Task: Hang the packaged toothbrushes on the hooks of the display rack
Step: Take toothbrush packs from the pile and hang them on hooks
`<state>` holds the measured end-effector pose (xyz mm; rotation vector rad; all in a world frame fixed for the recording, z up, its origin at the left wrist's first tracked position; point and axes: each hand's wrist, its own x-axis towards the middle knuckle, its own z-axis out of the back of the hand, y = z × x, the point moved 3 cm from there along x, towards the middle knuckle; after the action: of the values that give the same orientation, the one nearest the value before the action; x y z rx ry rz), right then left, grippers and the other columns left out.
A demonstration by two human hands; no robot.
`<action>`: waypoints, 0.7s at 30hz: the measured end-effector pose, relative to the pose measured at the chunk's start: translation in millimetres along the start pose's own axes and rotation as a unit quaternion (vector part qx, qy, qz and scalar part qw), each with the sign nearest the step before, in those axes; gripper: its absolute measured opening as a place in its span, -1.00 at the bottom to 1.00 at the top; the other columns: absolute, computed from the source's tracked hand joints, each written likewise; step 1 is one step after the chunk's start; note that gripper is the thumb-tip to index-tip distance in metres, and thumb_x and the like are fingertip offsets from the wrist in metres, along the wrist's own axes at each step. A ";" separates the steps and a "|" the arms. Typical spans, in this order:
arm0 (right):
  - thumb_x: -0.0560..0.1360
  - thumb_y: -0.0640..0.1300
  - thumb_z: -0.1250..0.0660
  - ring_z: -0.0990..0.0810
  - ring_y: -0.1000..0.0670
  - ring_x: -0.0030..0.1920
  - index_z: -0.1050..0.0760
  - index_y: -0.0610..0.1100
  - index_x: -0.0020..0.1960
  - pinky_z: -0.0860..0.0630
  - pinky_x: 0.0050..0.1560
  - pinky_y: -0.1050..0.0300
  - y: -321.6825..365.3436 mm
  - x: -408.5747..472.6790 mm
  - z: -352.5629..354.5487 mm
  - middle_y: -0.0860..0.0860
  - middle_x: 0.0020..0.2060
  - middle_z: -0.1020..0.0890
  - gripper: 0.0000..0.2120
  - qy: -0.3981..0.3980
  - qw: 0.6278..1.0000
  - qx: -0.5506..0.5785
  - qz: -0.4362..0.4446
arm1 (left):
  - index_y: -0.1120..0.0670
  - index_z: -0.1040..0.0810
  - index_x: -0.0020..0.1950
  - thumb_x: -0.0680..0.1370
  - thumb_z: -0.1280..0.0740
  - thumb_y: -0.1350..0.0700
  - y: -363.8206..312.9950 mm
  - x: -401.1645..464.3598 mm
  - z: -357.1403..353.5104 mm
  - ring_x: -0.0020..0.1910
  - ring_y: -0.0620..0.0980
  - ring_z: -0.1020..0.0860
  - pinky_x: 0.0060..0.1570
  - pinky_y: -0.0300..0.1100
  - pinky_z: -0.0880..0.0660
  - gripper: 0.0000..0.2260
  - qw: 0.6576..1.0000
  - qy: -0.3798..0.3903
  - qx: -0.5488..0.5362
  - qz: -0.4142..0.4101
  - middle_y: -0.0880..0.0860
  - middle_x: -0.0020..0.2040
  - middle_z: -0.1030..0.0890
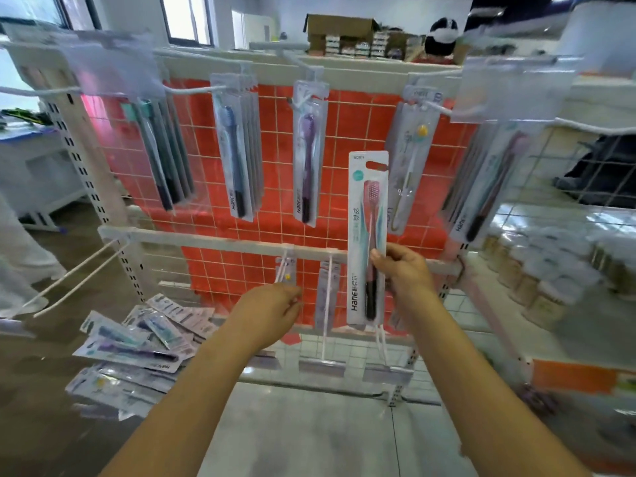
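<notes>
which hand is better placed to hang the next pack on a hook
Right. The right hand already pinches an upright pink toothbrush pack in front of the rack, above a lower hook. The left hand is at another hanging pack and carries none to hang.

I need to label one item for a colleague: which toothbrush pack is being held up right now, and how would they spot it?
Find the red tiled panel behind the white wire display rack. In front of its lower right part, the right hand pinches a tall upright pack. Unlike the hanging packs, it is on no hook and holds a pink-headed brush with a black grip.
</notes>
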<state>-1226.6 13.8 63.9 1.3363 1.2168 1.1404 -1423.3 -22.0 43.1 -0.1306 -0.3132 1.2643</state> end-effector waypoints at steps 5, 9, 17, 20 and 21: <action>0.49 -0.28 -0.33 -0.64 -0.12 -0.06 -0.60 -0.08 -0.13 -0.56 0.03 -0.05 3.0 -6.8 12.0 -0.01 -0.20 -0.68 -0.87 -0.017 1.000 0.006 -0.005 | 0.06 -0.54 0.17 0.61 -0.16 0.06 -16.9 2.8 -5.5 -0.02 -0.03 -0.56 0.00 -0.18 -0.51 -0.77 0.999 0.002 -0.030 -0.018 0.02 0.05 -0.62; 0.48 -0.26 -0.34 -0.64 -0.15 -0.02 -0.60 -0.07 -0.14 -0.53 0.14 -0.13 4.1 -12.8 35.0 -0.01 -0.20 -0.68 -0.87 -0.040 0.999 0.005 -0.005 | 0.05 -0.56 0.16 0.61 -0.18 0.05 -32.3 10.4 -14.0 -0.02 -0.04 -0.56 -0.04 -0.21 -0.49 -0.77 0.998 -0.002 -0.046 -0.030 0.00 0.08 -0.61; 0.51 -0.24 -0.31 -0.66 -0.14 -0.04 -0.62 -0.14 -0.01 -0.57 0.06 -0.09 12.1 -18.5 77.3 -0.12 -0.10 -0.69 -0.87 -0.039 0.999 0.016 0.013 | 0.05 -0.53 0.21 0.60 -0.16 0.09 -74.1 30.0 -30.3 0.03 -0.02 -0.55 0.05 -0.12 -0.51 -0.75 0.997 0.037 -0.041 -0.051 0.02 0.11 -0.60; 0.50 -0.27 -0.31 -0.66 -0.13 -0.02 -0.61 -0.16 -0.01 -0.58 0.04 -0.04 11.6 -19.0 86.8 -0.10 -0.11 -0.70 -0.86 -0.032 0.999 0.029 0.020 | 0.02 -0.53 0.21 0.60 -0.17 0.08 -85.9 39.0 -35.7 0.01 -0.02 -0.55 0.00 -0.16 -0.50 -0.76 0.997 0.030 -0.039 -0.060 0.00 0.09 -0.60; 0.50 -0.29 -0.31 -0.66 -0.12 -0.04 -0.62 -0.14 -0.04 -0.59 0.02 -0.03 12.1 -19.0 90.1 -0.08 -0.15 -0.70 -0.86 -0.031 0.999 0.033 0.024 | 0.02 -0.53 0.22 0.60 -0.17 0.08 -90.5 42.5 -38.2 0.02 -0.02 -0.55 0.01 -0.16 -0.50 -0.76 0.997 0.027 -0.039 -0.063 0.00 0.09 -0.60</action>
<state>-1137.1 -11.1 66.4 1.4467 1.1932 1.0923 -1317.5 -6.0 37.7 -0.2082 -0.3184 1.1224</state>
